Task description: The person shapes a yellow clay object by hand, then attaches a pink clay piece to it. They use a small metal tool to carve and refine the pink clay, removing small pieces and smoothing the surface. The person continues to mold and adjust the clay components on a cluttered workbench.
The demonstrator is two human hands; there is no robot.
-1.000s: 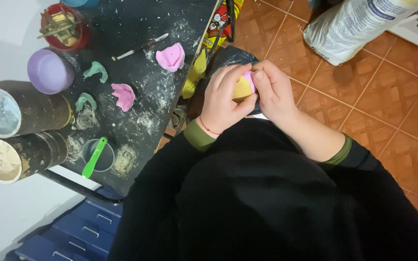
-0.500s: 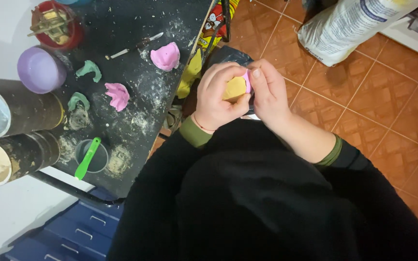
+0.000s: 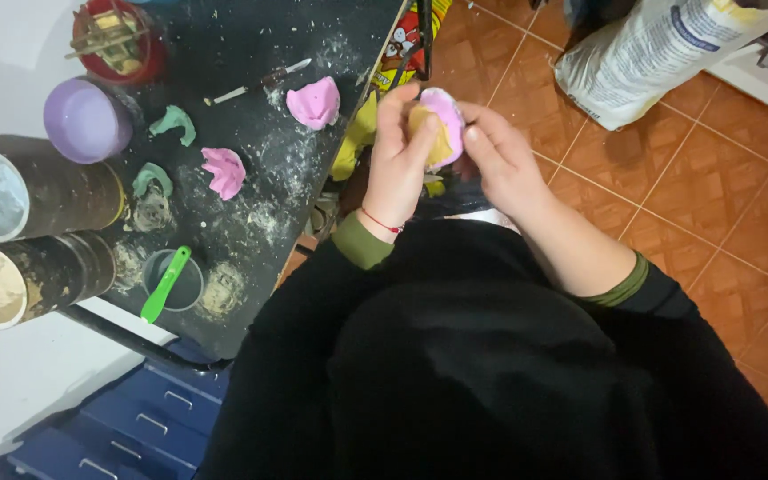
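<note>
My left hand (image 3: 399,158) holds a yellowish mould with a pink clay piece (image 3: 444,123) pressed over it, thumb lying across the yellow part. My right hand (image 3: 501,162) touches the pink edge from the right with its fingertips. Both hands hover just off the right edge of a black dusty tabletop (image 3: 251,53), above my black-clothed lap. On the table lie two finished pink clay shapes (image 3: 314,100) (image 3: 224,171) and two small green clay pieces (image 3: 174,122) (image 3: 148,180).
Along the table's left stand a purple bowl (image 3: 84,120), a red pot of tools (image 3: 118,37), two dark tubs of powder (image 3: 12,191) (image 3: 20,280), and a small cup with a green spatula (image 3: 167,282). A thin brush (image 3: 260,82) lies near. A white sack (image 3: 660,49) rests on the tiled floor.
Both hands have lifted the mould slightly up and turned it; more of the pink clay now shows on top, with the right fingertips at its edge.
</note>
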